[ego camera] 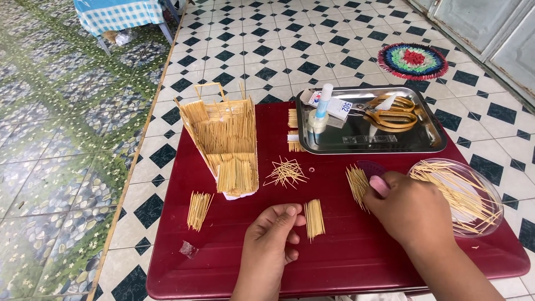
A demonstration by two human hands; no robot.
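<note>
Left hand [273, 234] beside toothpick panel [314, 218]; right hand [409, 209] grips pink tool [379, 185].

On the dark red table [345, 262] stands one toothpick house model [227, 142]. Four flat glued panels of toothpicks lie on it: one near the left edge [198, 210], one near the front edge [314, 218], one toward the right [356, 185], and one against the tray's left side [292, 129]. One loose heap of toothpicks [285, 171] sits mid-table. One metal tray [432, 139] at the back edge holds one glue bottle [319, 118] and one pair of scissors [390, 114]. One clear bowl [493, 195] of toothpicks sits at the right edge. Two hands are in view: left [273, 237], right [412, 209].
</note>
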